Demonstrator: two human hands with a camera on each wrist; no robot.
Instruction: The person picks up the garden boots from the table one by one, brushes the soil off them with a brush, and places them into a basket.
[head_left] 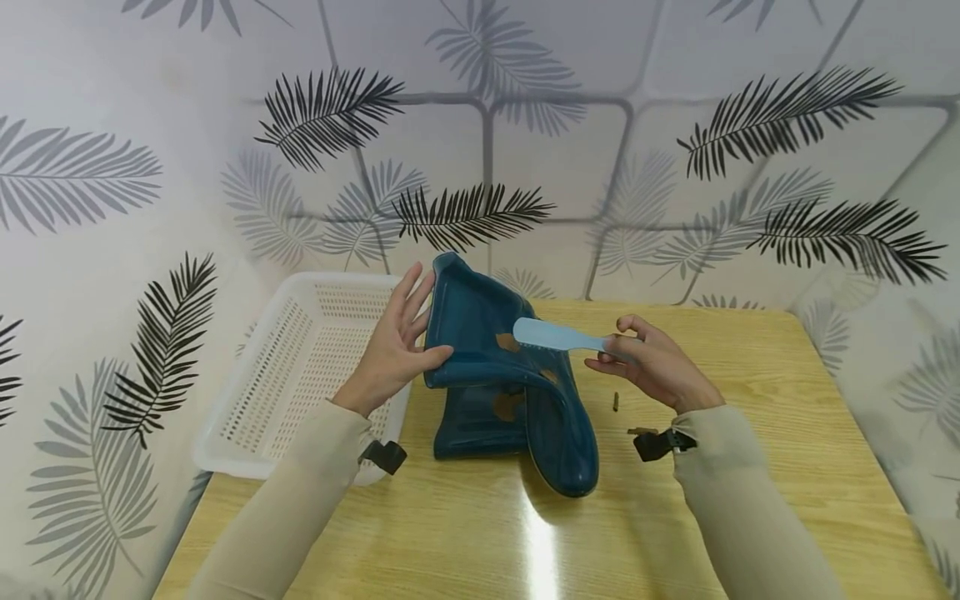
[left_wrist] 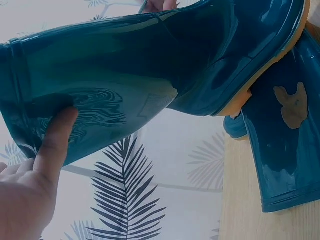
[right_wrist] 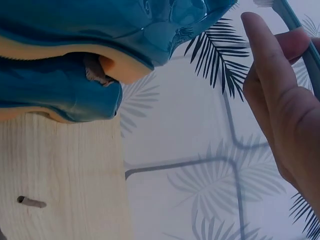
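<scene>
A dark teal rubber boot (head_left: 480,312) is held on its side by my left hand (head_left: 393,346), which grips the shaft near its open end, thumb on the near side. In the left wrist view the thumb presses the glossy shaft (left_wrist: 100,75). My right hand (head_left: 652,358) pinches the handle of a light blue brush (head_left: 555,336); its head overlaps the boot in the head view, close to a brown patch (head_left: 507,342). Pale bristles show in the right wrist view. Beneath lies a second teal boot (head_left: 472,429), its shaft bearing a brown patch (left_wrist: 294,105).
A white perforated plastic basket (head_left: 225,433) stands at the table's left side, behind my left forearm. Small brown pieces (head_left: 616,402) lie on the wooden table (head_left: 750,375) right of the boots. The patterned wall (head_left: 562,167) rises directly behind the table.
</scene>
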